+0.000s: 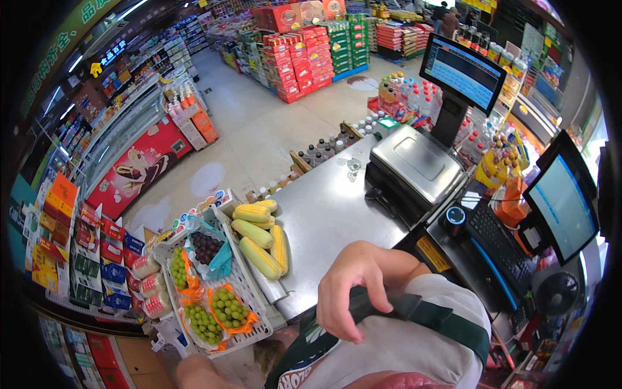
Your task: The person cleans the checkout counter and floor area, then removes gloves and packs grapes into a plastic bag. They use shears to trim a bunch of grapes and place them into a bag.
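My right hand [342, 287] is raised in front of my chest, fingers curled and thumb apart, with nothing visible in it. Close to the thumb is the dark green strap [430, 313] of an apron worn over a pale shirt [388, 340]. Only a piece of my left arm shows at the bottom left; that hand is out of view. Before me stretches a metal counter [320, 209], with several corn cobs [260, 243] at its left end. Beside them, a white plastic crate [250, 291] holds green grapes [228, 309] in orange wrapping and dark grapes [209, 248] in a teal bag.
A weighing scale [418, 160] with a raised screen [461, 73] stands at the counter's right. A handheld scanner [381, 199] lies by it. Farther right are a keyboard [500, 243] and monitor [563, 209]. Bottles [323, 150] line the far side; a chest freezer [141, 165] stands across the aisle.
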### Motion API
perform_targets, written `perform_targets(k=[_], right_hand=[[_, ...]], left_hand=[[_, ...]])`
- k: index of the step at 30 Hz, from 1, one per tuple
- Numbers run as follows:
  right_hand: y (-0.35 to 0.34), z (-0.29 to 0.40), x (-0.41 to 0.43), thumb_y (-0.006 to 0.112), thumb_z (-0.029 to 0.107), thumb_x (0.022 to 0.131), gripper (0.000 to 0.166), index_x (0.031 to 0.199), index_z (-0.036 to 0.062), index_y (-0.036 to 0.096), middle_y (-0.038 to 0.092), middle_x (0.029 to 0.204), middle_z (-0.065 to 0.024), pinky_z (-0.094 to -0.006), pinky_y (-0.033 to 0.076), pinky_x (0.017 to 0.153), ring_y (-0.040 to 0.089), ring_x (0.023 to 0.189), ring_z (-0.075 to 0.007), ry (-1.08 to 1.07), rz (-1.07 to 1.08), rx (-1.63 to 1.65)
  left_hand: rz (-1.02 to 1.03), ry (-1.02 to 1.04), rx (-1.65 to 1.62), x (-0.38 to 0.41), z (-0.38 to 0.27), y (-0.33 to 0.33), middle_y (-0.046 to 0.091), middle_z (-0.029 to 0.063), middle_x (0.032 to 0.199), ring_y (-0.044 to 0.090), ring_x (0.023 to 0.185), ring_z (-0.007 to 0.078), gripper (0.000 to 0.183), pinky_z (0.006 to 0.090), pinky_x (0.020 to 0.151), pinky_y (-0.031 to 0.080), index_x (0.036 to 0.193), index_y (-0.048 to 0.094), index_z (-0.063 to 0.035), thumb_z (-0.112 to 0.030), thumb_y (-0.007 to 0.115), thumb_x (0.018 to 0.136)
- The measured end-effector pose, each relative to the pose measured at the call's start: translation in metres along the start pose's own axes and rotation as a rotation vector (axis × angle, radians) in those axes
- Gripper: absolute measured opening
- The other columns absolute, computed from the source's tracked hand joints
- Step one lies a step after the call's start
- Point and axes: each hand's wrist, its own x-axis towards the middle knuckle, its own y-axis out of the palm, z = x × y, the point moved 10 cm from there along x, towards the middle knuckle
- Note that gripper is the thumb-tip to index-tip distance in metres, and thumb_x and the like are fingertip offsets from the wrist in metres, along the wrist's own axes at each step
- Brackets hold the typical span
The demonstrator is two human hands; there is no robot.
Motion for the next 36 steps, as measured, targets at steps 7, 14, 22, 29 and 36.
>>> perform_targets(k=[7, 14, 22, 29, 36], right_hand=[[-0.017, -0.058, -0.042, 0.068, 0.038, 0.082, 0.052, 0.109, -0.0042, 0.058, 0.063, 0.093, -0.0108, -0.0346, 0.044, 0.079, 0.059, 0.086, -0.0243, 0.261, -0.215, 0.071], [-0.049, -0.119, -0.175, 0.068, 0.027, 0.084, 0.041, 0.112, -0.0003, 0.056, 0.063, 0.094, -0.0061, -0.0266, 0.044, 0.083, 0.059, 0.089, -0.0126, 0.582, -0.897, 0.129], [-0.051, -0.253, -0.285, 0.065, 0.012, 0.084, 0.018, 0.099, 0.0025, 0.062, 0.064, 0.083, -0.0041, -0.0258, 0.048, 0.07, 0.059, 0.076, -0.0109, 1.156, -1.11, -0.227], [-0.124, -0.299, -0.195, 0.063, 0.009, 0.084, 0.017, 0.098, 0.0009, 0.062, 0.065, 0.084, -0.0063, -0.027, 0.049, 0.071, 0.062, 0.08, -0.0133, 1.006, -1.014, -0.412], [-0.184, -0.387, -0.156, 0.064, 0.021, 0.084, 0.042, 0.117, -0.0013, 0.05, 0.059, 0.109, -0.0123, -0.0301, 0.047, 0.081, 0.058, 0.096, -0.019, 0.968, -1.007, -0.293]], left_hand=[[-0.163, 0.085, 0.008, -0.013, -0.001, -0.002, 0.063, 0.0175, 0.097, 0.058, 0.089, 0.0366, 0.037, 0.0481, 0.082, 0.044, 0.096, 0.064, 0.0033, -0.032, 0.06, 0.086], [-1.217, -0.249, -0.076, -0.158, 0.121, -0.075, 0.06, 0.0158, 0.108, 0.055, 0.105, 0.0286, 0.06, 0.0409, 0.096, 0.038, 0.107, 0.058, 0.0069, -0.043, 0.07, 0.076], [-1.712, -0.874, 0.273, -0.333, 0.317, 0.01, 0.064, 0.0111, 0.106, 0.062, 0.094, 0.0189, 0.035, 0.0298, 0.084, 0.049, 0.116, 0.056, 0.001, -0.015, 0.062, 0.086], [-2.08, -0.278, 0.178, -0.322, 0.247, -0.008, 0.061, 0.0101, 0.108, 0.061, 0.093, 0.0154, 0.03, 0.0282, 0.084, 0.048, 0.12, 0.05, 0.0003, -0.005, 0.053, 0.09], [-2.701, -0.637, 1.057, -0.414, 0.131, 0.084, 0.054, 0.0138, 0.119, 0.053, 0.107, 0.0238, 0.045, 0.0322, 0.091, 0.044, 0.122, 0.047, 0.0016, -0.012, 0.065, 0.083]])
